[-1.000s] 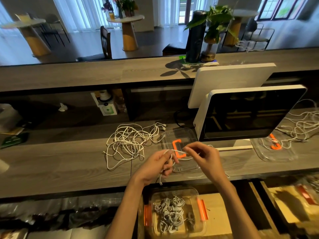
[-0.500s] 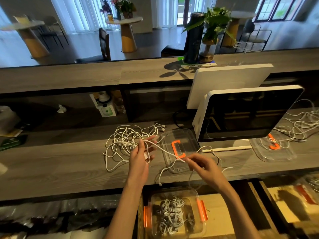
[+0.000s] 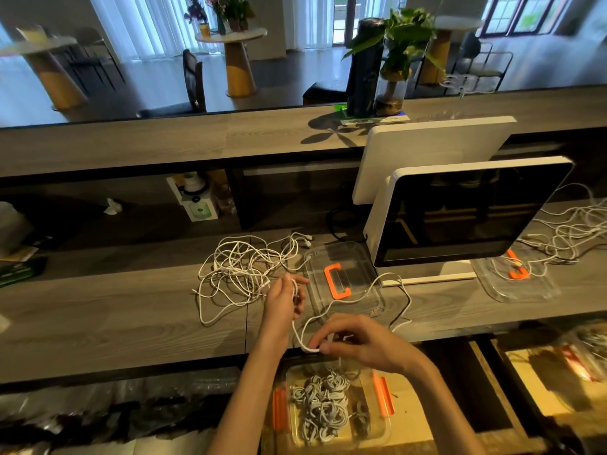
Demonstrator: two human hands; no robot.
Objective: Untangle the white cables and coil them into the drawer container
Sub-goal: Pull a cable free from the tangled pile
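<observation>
A tangle of white cables [image 3: 241, 269] lies on the grey wooden counter [image 3: 98, 316]. My left hand [image 3: 284, 302] holds one white cable [image 3: 371, 287] raised just right of the tangle, the cable looped over its fingers. My right hand [image 3: 353, 341] pinches the same cable lower down, near the counter's front edge. The cable's free length trails across a clear lid with an orange handle [image 3: 341, 280]. Below the counter, in an open drawer, a clear container with orange clips [image 3: 382, 397] holds several coiled white cables [image 3: 323, 402].
A white-framed monitor [image 3: 466, 211] stands right of the lid. Further right, more white cables [image 3: 571, 231] lie over a second clear lid [image 3: 515, 280]. A second open drawer [image 3: 538, 382] shows at the lower right. A raised shelf with a plant [image 3: 394, 54] runs behind.
My right hand has moved down and left toward the counter's front edge, drawing the cable along. My left hand has stayed beside the tangle with the cable looped on it.
</observation>
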